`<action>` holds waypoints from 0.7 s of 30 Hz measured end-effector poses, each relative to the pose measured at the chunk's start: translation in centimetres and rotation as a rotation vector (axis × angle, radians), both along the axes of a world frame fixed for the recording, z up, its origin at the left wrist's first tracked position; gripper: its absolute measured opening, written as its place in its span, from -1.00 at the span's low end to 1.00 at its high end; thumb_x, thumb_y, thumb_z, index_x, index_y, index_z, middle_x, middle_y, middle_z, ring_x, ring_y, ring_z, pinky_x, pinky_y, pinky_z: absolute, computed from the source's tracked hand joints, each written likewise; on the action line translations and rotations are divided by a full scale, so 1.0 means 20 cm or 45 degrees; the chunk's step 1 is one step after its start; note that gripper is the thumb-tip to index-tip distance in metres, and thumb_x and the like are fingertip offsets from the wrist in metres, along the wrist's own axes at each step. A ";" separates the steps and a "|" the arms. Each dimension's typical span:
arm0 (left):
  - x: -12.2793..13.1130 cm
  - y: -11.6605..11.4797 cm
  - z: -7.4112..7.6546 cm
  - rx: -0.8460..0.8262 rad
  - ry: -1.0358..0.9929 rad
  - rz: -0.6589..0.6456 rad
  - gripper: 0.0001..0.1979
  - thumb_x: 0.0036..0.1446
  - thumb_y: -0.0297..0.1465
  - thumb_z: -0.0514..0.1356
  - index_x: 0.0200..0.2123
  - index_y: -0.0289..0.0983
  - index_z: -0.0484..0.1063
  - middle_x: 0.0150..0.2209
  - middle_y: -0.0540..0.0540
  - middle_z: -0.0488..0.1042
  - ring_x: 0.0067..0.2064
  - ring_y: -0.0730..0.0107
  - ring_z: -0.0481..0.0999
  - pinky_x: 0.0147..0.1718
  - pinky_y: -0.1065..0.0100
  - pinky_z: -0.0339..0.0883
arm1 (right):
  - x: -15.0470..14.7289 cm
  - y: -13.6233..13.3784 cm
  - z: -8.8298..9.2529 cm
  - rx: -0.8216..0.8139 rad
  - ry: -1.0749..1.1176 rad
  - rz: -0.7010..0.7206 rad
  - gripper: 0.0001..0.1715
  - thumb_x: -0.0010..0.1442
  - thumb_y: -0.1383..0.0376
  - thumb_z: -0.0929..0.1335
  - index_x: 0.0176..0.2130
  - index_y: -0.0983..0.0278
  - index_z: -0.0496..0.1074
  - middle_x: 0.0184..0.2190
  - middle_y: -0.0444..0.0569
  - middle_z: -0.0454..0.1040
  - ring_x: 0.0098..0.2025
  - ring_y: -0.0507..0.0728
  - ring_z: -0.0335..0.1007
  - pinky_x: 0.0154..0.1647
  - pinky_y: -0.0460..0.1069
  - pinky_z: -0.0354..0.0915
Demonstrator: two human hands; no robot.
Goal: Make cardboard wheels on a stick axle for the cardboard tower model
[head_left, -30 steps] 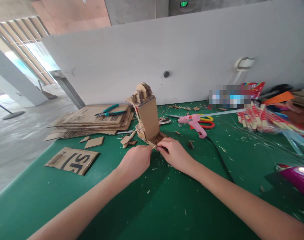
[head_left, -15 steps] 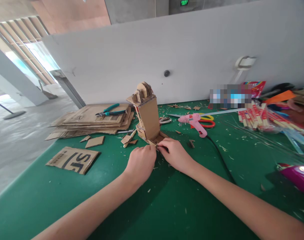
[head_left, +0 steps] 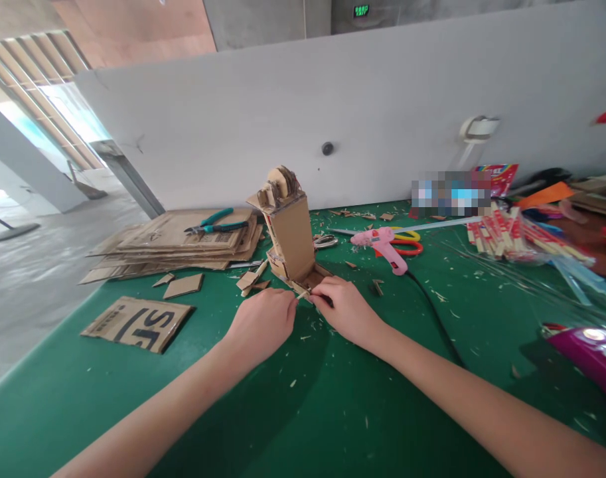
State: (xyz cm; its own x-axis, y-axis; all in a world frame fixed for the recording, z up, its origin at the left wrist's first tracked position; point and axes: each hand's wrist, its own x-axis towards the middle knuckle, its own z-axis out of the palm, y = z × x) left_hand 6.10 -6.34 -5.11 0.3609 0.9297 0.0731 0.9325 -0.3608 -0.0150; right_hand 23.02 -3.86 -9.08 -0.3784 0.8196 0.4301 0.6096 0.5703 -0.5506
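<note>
A cardboard model (head_left: 295,239) stands upright on the table, with round cardboard discs on top and a low open tray at its base. My left hand (head_left: 265,322) is closed at the near edge of that base, gripping a thin pale wooden stick (head_left: 303,295) that pokes out toward the right. Close beside it, my right hand (head_left: 347,311) pinches at the stick's far end and the base's front corner. What lies between the right fingertips is hidden.
Left are stacked cardboard sheets (head_left: 133,249) with pliers (head_left: 216,222) on top, and a printed cardboard piece (head_left: 133,323). A pink glue gun (head_left: 382,245) with a black cord, scissors (head_left: 407,247) and paper-wrapped chopsticks (head_left: 502,232) lie right. Scraps litter the green table (head_left: 303,425).
My left hand has drawn a little left, away from my right hand, so the pale stick now shows between them. The whole view has shifted slightly.
</note>
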 end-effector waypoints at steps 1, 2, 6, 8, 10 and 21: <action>0.00 0.01 0.00 -0.009 0.000 -0.008 -0.65 0.28 -0.36 -0.13 -0.43 -0.25 0.38 -0.39 -0.09 0.51 -0.30 0.20 0.51 -0.44 0.30 0.27 | 0.00 0.00 0.00 0.001 -0.002 0.005 -0.81 0.20 0.42 0.30 -0.43 0.30 0.45 -0.44 -0.06 0.44 -0.32 0.09 0.33 -0.29 -0.03 0.21; 0.01 0.02 0.00 -0.013 0.000 -0.014 -0.65 0.28 -0.36 -0.13 -0.42 -0.25 0.39 -0.38 -0.10 0.52 -0.30 0.20 0.51 -0.43 0.30 0.28 | 0.00 0.00 0.00 0.002 -0.005 0.013 -0.81 0.20 0.42 0.30 -0.43 0.30 0.46 -0.44 -0.06 0.44 -0.31 0.09 0.33 -0.28 -0.03 0.22; 0.04 0.04 0.00 -0.021 0.021 -0.044 -0.67 0.26 -0.44 -0.12 -0.37 -0.30 0.41 -0.34 -0.16 0.52 -0.26 0.22 0.51 -0.37 0.31 0.30 | -0.01 -0.01 0.00 -0.007 -0.029 0.052 -0.80 0.20 0.45 0.28 -0.37 0.29 0.47 -0.41 -0.05 0.47 -0.29 0.09 0.36 -0.23 -0.02 0.24; 0.06 0.04 0.00 -0.034 0.048 -0.070 -0.67 0.26 -0.47 -0.13 -0.36 -0.33 0.41 -0.33 -0.19 0.51 -0.24 0.21 0.51 -0.33 0.30 0.32 | -0.02 -0.02 0.00 0.000 -0.047 0.037 -0.80 0.20 0.46 0.28 -0.35 0.29 0.48 -0.39 -0.04 0.49 -0.29 0.09 0.37 -0.23 -0.02 0.24; 0.06 0.02 0.01 -0.033 0.051 -0.074 -0.66 0.27 -0.44 -0.14 -0.33 -0.33 0.41 -0.30 -0.20 0.51 -0.21 0.18 0.50 -0.28 0.27 0.33 | -0.03 -0.03 -0.01 0.001 -0.060 0.016 -0.81 0.20 0.44 0.27 -0.34 0.30 0.48 -0.37 -0.03 0.50 -0.28 0.10 0.37 -0.23 -0.01 0.24; -0.03 -0.07 0.11 -0.265 0.200 0.041 -0.76 0.27 -0.21 -0.03 -0.20 -0.26 0.24 -0.44 -0.10 0.49 -0.43 0.12 0.53 -0.54 0.31 0.27 | 0.15 0.05 0.04 0.054 0.141 -0.383 -0.69 0.14 0.35 0.31 -0.08 0.36 0.41 -0.19 0.12 0.49 -0.15 0.21 0.39 -0.18 0.09 0.33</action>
